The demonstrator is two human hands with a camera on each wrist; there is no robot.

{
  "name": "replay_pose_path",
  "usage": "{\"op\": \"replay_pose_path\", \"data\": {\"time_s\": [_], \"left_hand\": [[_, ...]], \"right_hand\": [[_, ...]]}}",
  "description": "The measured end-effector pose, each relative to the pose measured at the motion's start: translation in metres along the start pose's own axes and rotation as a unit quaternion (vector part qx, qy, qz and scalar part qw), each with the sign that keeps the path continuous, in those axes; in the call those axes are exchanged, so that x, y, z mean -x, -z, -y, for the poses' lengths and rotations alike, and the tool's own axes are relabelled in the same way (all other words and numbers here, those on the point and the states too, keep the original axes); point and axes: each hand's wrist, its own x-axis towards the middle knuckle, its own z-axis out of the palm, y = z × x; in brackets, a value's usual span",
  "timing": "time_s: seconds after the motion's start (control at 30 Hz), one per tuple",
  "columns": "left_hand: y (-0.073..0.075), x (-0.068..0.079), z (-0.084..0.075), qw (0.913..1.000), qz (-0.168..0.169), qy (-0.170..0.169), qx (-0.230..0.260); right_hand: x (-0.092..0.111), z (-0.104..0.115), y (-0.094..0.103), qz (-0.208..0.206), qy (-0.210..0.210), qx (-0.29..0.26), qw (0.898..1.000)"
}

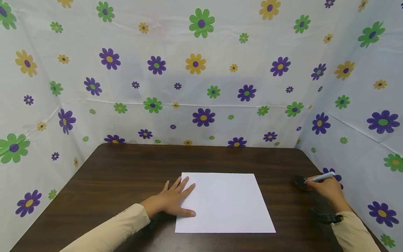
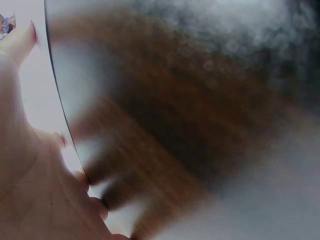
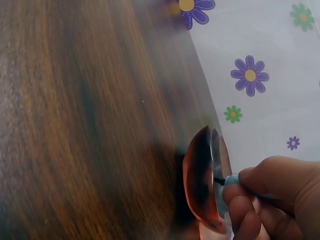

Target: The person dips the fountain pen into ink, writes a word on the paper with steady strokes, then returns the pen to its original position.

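My left hand (image 1: 174,199) lies with fingers spread on the left edge of a blank white sheet of paper (image 1: 226,203). In the left wrist view its palm and fingertips show at the left side. Far to the right, my right hand (image 1: 325,189) pinches a slim light blue paintbrush (image 1: 324,176), its rear end pointing up and to the right. The right wrist view shows the brush's dark tip at the rim of a small dark bowl (image 3: 197,180), which sits on the table. Fingers hide part of the bowl's near side.
The dark brown wooden table (image 1: 141,164) has rounded far corners. A white cloth with colourful flowers (image 1: 176,42) hangs behind it and along both sides, close to the right hand. A black band (image 1: 327,217) circles the right wrist.
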Motion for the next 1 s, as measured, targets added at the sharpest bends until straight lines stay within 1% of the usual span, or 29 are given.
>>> {"op": "replay_pose_path", "data": {"time_s": [0.1,0.27,0.43,0.7,0.83,1.0], "left_hand": [[-0.0007,-0.0007,-0.0001,1.0,-0.001,-0.001,0.001],[0.0004,-0.0005,-0.0011,1.0,0.0,-0.003,0.006],[0.0013,0.0007,-0.0017,1.0,0.001,-0.001,0.006],[-0.0001,0.0,-0.0006,1.0,0.002,-0.003,0.008],[-0.0012,-0.0007,0.0009,0.9999,0.003,-0.005,0.009],[-0.0007,-0.0002,0.0005,1.0,0.006,-0.004,0.007]], "right_hand": [[-0.0024,0.0009,-0.001,-0.008,0.002,0.023,1.0],[-0.005,0.0029,-0.0015,-0.016,-0.001,0.041,0.999],[-0.0064,0.0032,-0.0019,-0.016,-0.001,0.042,0.999],[-0.0062,-0.0005,0.0043,-0.018,-0.032,0.043,0.998],[-0.0048,-0.0025,0.0058,-0.026,-0.027,0.059,0.998],[-0.0018,-0.0036,0.0062,-0.022,-0.018,0.079,0.996]]}}
